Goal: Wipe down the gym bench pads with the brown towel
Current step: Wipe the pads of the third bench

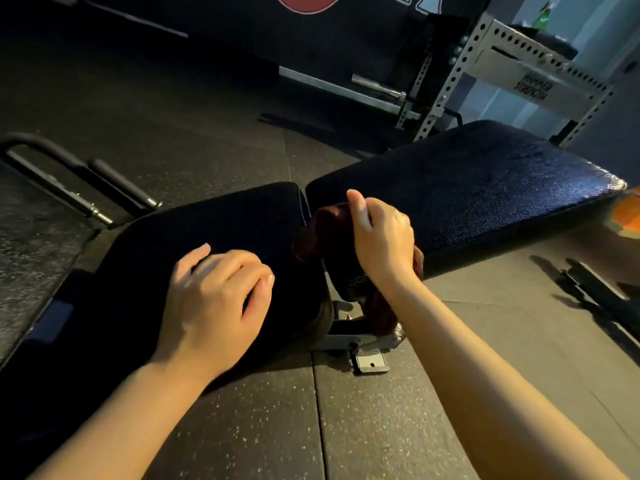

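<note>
Gym bench w/ two black pads: seat pad (pixel 214 233) at left, back pad (pixel 485 188) at right, narrow gap between them. Brown towel (pixel 323 230) bunched in that gap, draped over near end of back pad, lower part hanging down toward grey metal frame (pixel 367 344) underneath. Right hand (pixel 382 240) over near end of back pad, grip closed on towel, fingers curled round the cloth, thumb up. Left hand (pixel 216 303) resting on seat pad, grip loose, fingers half-curled, holding nothing. Both forearms bare. Back pad top textured, catching light at far right end. Speckled rubber floor (pixel 277 427) all round. Steel rack (pixel 512 64) w/ rows of holes beyond bench, barbell (pixel 377 86) low beside it. Dark bar handles (pixel 86 188) on floor at left.
</note>
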### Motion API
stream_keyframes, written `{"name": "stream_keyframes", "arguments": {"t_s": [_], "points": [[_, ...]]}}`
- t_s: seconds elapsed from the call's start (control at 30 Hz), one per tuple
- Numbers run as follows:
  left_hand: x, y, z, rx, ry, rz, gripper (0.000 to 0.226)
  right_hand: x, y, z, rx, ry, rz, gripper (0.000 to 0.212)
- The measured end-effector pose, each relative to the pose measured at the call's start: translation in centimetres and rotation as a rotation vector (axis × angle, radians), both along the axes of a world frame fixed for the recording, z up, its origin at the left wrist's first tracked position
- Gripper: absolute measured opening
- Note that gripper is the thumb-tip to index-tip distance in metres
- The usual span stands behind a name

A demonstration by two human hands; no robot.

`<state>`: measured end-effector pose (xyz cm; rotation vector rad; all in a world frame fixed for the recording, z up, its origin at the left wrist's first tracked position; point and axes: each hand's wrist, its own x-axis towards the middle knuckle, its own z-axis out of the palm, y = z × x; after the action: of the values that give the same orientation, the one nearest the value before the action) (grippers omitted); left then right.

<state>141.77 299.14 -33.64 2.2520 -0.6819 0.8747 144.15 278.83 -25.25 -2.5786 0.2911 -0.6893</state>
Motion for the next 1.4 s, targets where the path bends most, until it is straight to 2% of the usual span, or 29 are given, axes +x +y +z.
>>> {"name": "stream_keyframes", "arguments": {"t_s": [0.07, 0.1, 0.13, 0.17, 0.2, 0.23, 0.27, 0.3, 0.37, 0.43, 0.47, 0.57, 0.67, 0.73, 0.83, 0.93, 1.0, 1.07, 1.13, 1.2, 1.3, 1.4], "points": [[0.4, 1.4, 0.2, 0.035, 0.114, -0.018, 0.035, 0.6, 2.0, 0.4, 0.292, -0.006, 0.122, 0.046], [0.2, 2.1, 0.2, 0.097, 0.182, -0.027, 0.038, 0.6, 3.4, 0.2, 0.346, 0.065, 0.216, 0.042], [0.0, 2.8, 0.1, 0.196, 0.224, -0.03, 0.04, 0.6, 4.6, -0.5, 0.316, 0.184, 0.349, 0.037], [-0.1, 3.6, 0.1, 0.325, 0.229, -0.03, 0.043, 0.3, 5.5, -1.5, 0.153, 0.356, 0.495, 0.033], [-0.2, 4.3, 0.2, 0.45, 0.242, -0.038, 0.044, -0.1, 6.0, -2.7, -0.151, 0.529, 0.636, 0.036], [-0.4, 5.1, 1.0, 0.543, 0.277, -0.031, 0.044, -0.5, 6.0, -3.8, -0.454, 0.645, 0.716, 0.042], [-0.4, 6.3, 1.4, 0.601, 0.309, -0.024, 0.043, -0.9, 5.6, -4.8, -0.682, 0.67, 0.738, 0.047], [-0.4, 7.8, 1.7, 0.617, 0.37, -0.031, 0.044, -1.1, 5.1, -5.4, -0.795, 0.635, 0.741, 0.05], [-0.6, 11.0, 2.0, 0.602, 0.574, -0.045, 0.05, -0.9, 4.9, -5.5, -0.746, 0.583, 0.75, 0.053], [-0.5, 14.4, 0.8, 0.386, 0.722, -0.037, 0.052, 0.6, 5.5, -5.6, -0.733, 0.611, 0.737, 0.052], [-0.8, 15.7, -0.1, 0.31, 0.733, 0.011, 0.052, 1.4, 6.1, -5.9, -0.762, 0.64, 0.723, 0.053], [-3.0, 18.2, -4.0, 0.192, 0.612, 0.11, 0.063, 2.8, 9.8, -8.0, -0.84, 0.708, 0.757, 0.055], [-5.9, 20.4, -7.0, 0.123, 0.547, 0.149, 0.053, 3.7, 15.0, -11.5, -0.853, 0.737, 0.86, 0.055], [-7.9, 21.9, -8.6, 0.144, 0.416, 0.264, 0.042, 3.5, 18.7, -13.8, -0.878, 0.761, 0.952, 0.054], [-10.9, 24.1, -11.4, 0.295, 0.286, 0.418, 0.038, 2.4, 23.0, -16.3, -0.907, 0.778, 1.067, 0.054], [-12.5, 26.5, -13.8, 0.403, 0.326, 0.459, 0.037, 1.4, 24.2, -16.5, -0.899, 0.805, 1.13, 0.055], [-12.7, 27.3, -13.9, 0.401, 0.37, 0.466, 0.038, 1.1, 23.2, -15.7, -0.893, 0.813, 1.153, 0.055], [-12.4, 27.6, -13.4, 0.331, 0.411, 0.45, 0.04, 0.9, 21.7, -14.8, -0.885, 0.825, 1.143, 0.054], [-11.9, 27.7, -13.0, 0.177, 0.436, 0.431, 0.04, 0.7, 20.5, -13.8, -0.82, 0.805, 1.097, 0.05], [-11.6, 27.5, -12.9, 0.039, 0.417, 0.443, 0.035, 0.7, 19.9, -13.4, -0.705, 0.754, 1.034, 0.043], [-11.9, 26.8, -13.5, -0.056, 0.348, 0.499, 0.03, 0.9, 20.8, -14.4, -0.523, 0.57, 0.893, 0.031], [-12.5, 27.0, -13.4, -0.035, 0.26, 0.485, 0.03, 2.2, 23.3, -14.8, -0.143, 0.504, 0.733, 0.018]]}}
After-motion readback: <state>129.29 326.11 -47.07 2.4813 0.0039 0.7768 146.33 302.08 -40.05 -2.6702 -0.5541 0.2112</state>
